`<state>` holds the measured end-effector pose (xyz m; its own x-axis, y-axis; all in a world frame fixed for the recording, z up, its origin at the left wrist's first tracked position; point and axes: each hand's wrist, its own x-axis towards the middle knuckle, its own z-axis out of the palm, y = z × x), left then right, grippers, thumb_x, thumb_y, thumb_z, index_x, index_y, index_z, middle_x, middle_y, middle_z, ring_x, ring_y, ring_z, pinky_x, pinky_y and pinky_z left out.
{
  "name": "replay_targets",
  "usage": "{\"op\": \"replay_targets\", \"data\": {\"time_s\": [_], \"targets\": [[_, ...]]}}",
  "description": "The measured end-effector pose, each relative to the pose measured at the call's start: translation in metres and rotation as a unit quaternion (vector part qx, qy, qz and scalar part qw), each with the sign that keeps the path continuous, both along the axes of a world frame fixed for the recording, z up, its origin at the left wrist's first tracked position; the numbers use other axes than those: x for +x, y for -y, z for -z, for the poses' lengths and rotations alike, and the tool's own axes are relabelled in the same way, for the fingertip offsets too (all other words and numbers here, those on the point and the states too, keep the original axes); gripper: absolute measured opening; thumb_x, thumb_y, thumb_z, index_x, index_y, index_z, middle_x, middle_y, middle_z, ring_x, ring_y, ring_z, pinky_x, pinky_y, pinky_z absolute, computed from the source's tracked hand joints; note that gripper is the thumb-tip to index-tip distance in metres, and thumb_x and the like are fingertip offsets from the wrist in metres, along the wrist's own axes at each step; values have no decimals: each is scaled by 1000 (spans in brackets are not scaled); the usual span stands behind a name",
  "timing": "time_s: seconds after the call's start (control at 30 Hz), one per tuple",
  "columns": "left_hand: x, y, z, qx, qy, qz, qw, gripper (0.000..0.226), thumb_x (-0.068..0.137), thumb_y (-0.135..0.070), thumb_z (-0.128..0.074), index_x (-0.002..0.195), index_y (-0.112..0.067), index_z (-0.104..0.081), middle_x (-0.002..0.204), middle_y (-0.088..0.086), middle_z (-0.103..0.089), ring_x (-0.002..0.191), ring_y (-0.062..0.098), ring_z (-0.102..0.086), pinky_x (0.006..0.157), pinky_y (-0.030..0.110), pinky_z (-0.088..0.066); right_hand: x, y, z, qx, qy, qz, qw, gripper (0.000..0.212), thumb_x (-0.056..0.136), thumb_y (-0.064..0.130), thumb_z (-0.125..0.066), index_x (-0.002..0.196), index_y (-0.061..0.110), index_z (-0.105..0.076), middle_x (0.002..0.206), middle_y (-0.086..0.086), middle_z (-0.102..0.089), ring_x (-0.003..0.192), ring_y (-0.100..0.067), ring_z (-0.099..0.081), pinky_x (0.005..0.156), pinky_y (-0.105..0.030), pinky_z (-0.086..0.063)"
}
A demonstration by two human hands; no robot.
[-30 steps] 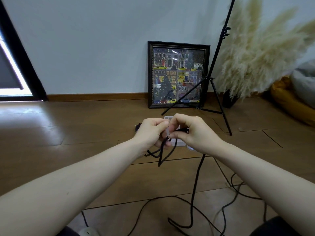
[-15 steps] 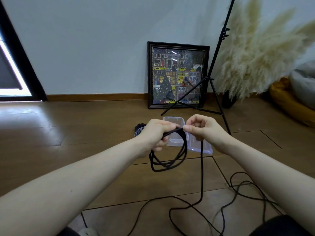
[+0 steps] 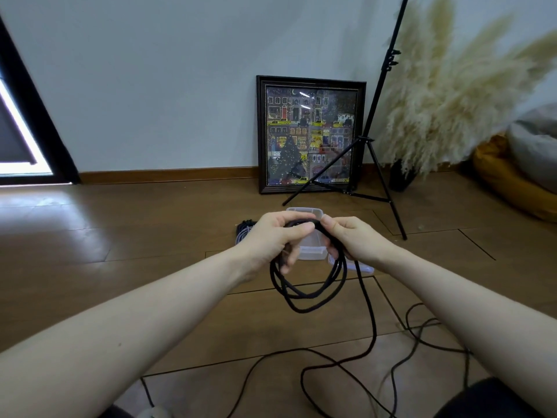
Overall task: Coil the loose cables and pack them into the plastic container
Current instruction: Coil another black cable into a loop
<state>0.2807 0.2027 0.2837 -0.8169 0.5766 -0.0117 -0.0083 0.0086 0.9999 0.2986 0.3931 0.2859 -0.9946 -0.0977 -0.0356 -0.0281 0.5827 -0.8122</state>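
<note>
From the head view, the coil is growing: half a second ago a small bundle was hanging from the left hand (image 3: 272,239); now wider loops of the black cable (image 3: 307,285) are dangling at the frame's centre, so another turn is being laid on. Both hands are meeting at the top of the coil, the left clamped round the gathered strands, the right hand (image 3: 351,239) pinching the cable beside it. The loops are hanging downward, long axis roughly vertical. The loose tail is trailing over the floor (image 3: 150,251) toward lower right. The plastic container (image 3: 304,211) is waiting open just behind the hands.
</note>
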Motion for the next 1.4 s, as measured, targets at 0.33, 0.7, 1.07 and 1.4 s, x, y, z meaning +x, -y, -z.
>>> {"op": "replay_targets", "data": {"time_s": [0.33, 0.7, 1.07, 1.4], "targets": [[2, -7, 1, -132, -210, -160, 955, 25, 101, -34, -53, 115, -21, -70, 53, -18, -52, 31, 6, -45, 28, 20, -35, 2, 4, -1, -43, -50, 1, 998, 48, 106, 38, -32, 76, 12, -59, 55, 2, -51, 41, -3, -39, 43, -13, -31], [3, -4, -2, -153, -184, -186, 953, 34, 100, -46, -52, 94, -18, -71, 38, -21, -44, 28, 5, -42, 29, 17, -30, 4, 8, -2, -95, 11, -11, 995, 39, 105, 37, -36, 81, 12, -55, 62, 0, -48, 48, -9, -34, 48, -21, -26], [0, -5, -2, -92, -167, -154, 970, 29, 102, -35, -52, 102, -13, -71, 39, -19, -45, 35, -1, -43, 39, 13, -30, 1, 8, 0, -91, -9, 11, 996, 43, 106, 35, -32, 71, 16, -48, 56, 5, -38, 41, -1, -30, 43, -13, -26], [1, -1, 5, -59, -144, -62, 986, 27, 106, -23, -43, 125, -19, -63, 43, -5, -37, 30, 12, -34, 32, 21, -35, -1, -7, 7, -117, 29, -22, 992, 40, 104, 40, -38, 87, 11, -60, 68, -2, -57, 47, -10, -36, 48, -23, -30]]}}
